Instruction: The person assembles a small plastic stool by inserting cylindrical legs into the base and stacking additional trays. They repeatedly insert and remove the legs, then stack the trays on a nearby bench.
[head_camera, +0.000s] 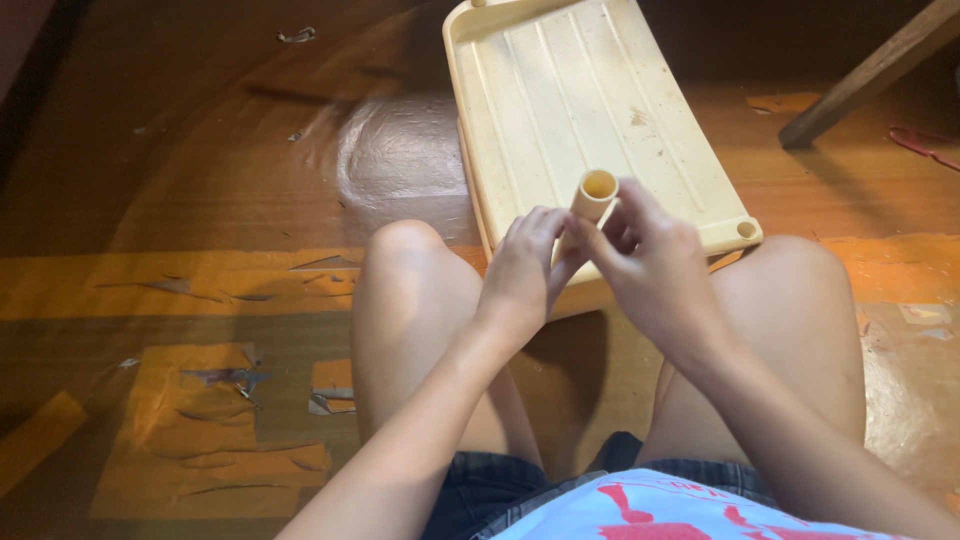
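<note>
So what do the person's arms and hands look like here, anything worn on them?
Both arms are bare, no sleeves reaching the forearms. The left hand and right hand wear no gloves, and no rings, watch or bands show on the fingers or wrists.

Your hands (590, 270) cover most of the tube (597, 190), so you see only its open top end. The tray (560, 90) is cut off by the top edge, its near end hidden behind your hands. The wooden leg (870, 75) runs out at the upper right corner.

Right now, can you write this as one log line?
left hand: on tube | right hand: grips cream tube | cream tray: on floor beyond knees
</note>
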